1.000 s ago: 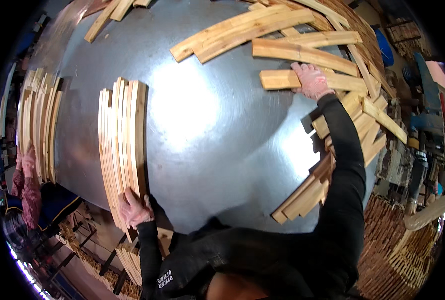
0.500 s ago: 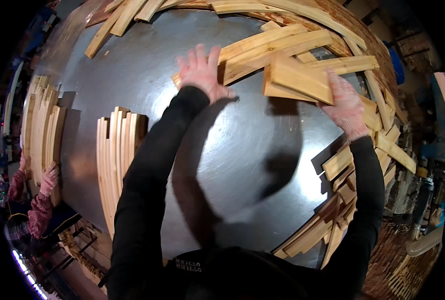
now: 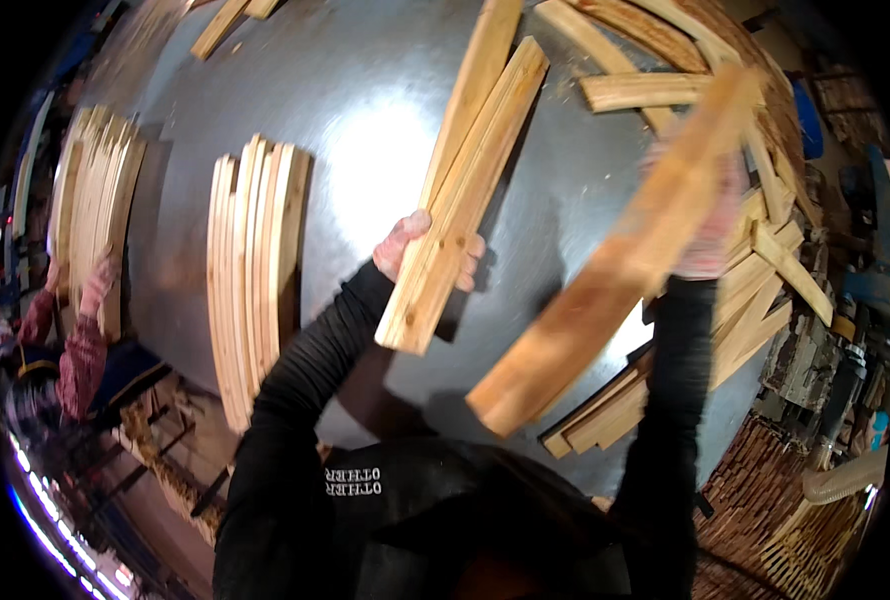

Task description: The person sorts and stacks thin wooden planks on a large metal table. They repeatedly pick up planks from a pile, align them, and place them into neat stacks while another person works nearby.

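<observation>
Two long wooden slats [image 3: 465,180] gripped together in the left hand [image 3: 427,252] above the grey metal table [image 3: 365,130], blurred wooden plank [image 3: 615,265] clasped in the right hand [image 3: 710,235], neat slat stack [image 3: 255,270] at left, loose slat pile [image 3: 765,250] at right, another person's hand [image 3: 100,280] on a further stack [image 3: 95,210].

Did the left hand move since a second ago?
Yes. The left hand left the near end of the neat stack at the table's edge and now holds wood strips farther right, over mid-table.
</observation>
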A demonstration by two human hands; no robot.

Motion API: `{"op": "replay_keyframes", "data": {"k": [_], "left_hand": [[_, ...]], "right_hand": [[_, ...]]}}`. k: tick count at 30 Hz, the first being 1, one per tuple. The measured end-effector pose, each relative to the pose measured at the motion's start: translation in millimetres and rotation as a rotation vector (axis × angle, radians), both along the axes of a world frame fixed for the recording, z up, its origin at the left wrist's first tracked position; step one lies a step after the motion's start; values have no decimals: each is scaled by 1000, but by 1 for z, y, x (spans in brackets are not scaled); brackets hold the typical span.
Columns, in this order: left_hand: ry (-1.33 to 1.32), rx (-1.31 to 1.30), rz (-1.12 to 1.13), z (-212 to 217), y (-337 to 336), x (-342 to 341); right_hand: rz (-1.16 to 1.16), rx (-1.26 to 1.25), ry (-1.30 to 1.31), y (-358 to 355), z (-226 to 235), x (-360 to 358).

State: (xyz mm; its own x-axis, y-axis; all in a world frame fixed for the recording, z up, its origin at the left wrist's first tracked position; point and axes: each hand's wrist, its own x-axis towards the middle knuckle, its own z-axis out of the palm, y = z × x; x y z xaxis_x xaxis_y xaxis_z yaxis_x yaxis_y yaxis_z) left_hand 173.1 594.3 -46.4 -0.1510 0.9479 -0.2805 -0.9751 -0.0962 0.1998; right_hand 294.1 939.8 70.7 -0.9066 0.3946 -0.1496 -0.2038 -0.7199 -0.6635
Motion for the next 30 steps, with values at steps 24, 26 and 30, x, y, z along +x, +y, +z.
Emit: {"op": "replay_keyframes", "data": {"k": [24,26,30], "left_hand": [[2281,-1650,-73,77,-266,173],[2134,-1745,-484,63,-251,173],[2053,-1847,-686,38,-255,171]], "right_hand": [[806,1100,-739,-402,-85,-95],[883,1300,-632,-383,-90,-92],[155,1591,-716,-224,-77,-110]]}}
